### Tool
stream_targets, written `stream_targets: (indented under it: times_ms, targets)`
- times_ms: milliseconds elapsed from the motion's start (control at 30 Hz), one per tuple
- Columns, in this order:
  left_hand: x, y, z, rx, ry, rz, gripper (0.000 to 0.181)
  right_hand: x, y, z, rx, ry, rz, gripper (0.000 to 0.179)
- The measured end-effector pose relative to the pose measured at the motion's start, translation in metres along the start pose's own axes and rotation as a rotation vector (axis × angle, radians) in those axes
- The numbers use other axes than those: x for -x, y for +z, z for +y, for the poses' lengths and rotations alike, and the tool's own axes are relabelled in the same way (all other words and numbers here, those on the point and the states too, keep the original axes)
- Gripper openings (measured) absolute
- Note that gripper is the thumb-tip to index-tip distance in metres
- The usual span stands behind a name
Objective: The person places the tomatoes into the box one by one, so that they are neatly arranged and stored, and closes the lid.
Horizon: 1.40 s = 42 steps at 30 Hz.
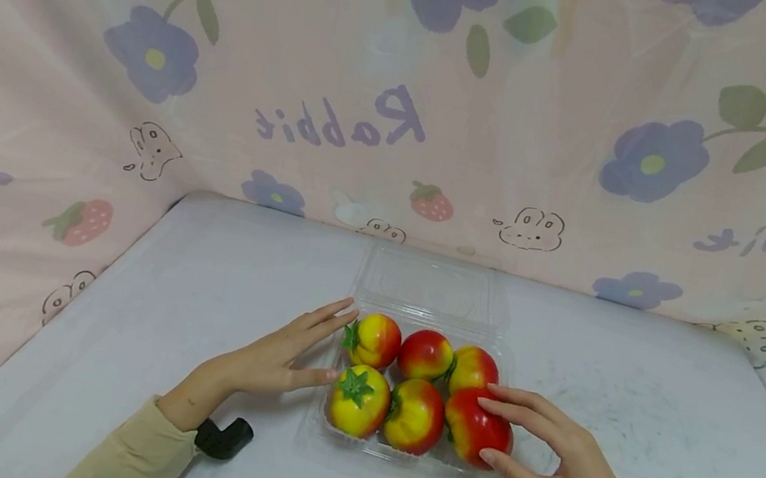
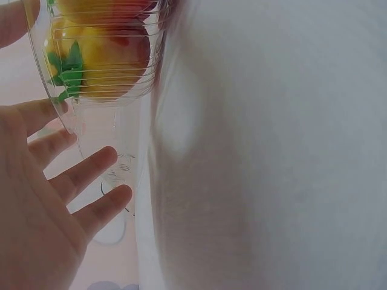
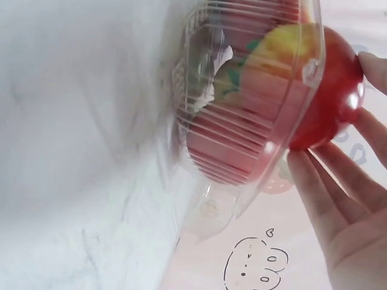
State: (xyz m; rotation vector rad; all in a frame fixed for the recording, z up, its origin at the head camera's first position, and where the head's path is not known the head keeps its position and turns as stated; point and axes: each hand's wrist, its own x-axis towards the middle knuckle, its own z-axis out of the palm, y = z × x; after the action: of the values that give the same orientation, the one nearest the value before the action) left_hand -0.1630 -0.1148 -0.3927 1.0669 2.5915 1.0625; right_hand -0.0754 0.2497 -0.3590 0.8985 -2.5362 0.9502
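Note:
A clear plastic clamshell box (image 1: 386, 448) holds several red-and-yellow tomatoes in two rows; some show green leafy tops. My right hand (image 1: 568, 469) grips the front-right tomato (image 1: 478, 426) between thumb and fingertips. In the right wrist view this tomato (image 3: 338, 90) sits tilted, partly above the box's rim. My left hand (image 1: 275, 356) is spread at the box's left side, fingers extended and holding nothing. Its fingertips are at the rim in the left wrist view, near a tomato (image 2: 112, 60) behind the ribbed wall. Beside it are the back-left tomato (image 1: 375, 341) and front-left tomato (image 1: 359, 404).
The box's transparent lid (image 1: 432, 285) lies folded back behind it on the white table (image 1: 227, 264). A pink curtain (image 1: 355, 40) with flowers and rabbits hangs along the back and sides. A black piece (image 1: 224, 438) is strapped by the left wrist.

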Motion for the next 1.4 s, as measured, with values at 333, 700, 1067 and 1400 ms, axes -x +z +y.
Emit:
stream_targets:
  times_ms: [333, 700, 1067, 1400]
  targets:
    - [0.0, -0.001, 0.002, 0.0, 0.001, 0.0, 0.074, -0.002, -0.004, 0.003, -0.059, 0.016, -0.044, 0.05]
    - [0.001, -0.002, 0.002, 0.016, 0.017, -0.003, 0.074, -0.002, -0.008, 0.004, -0.001, 0.0, -0.077, 0.052]
    - [0.0, -0.003, 0.004, 0.013, 0.019, -0.003, 0.074, -0.002, -0.013, 0.009, 0.02, 0.021, -0.139, 0.051]
    - [0.0, -0.001, 0.001, 0.009, 0.016, -0.002, 0.074, -0.004, -0.002, 0.008, -0.02, 0.086, -0.05, 0.054]
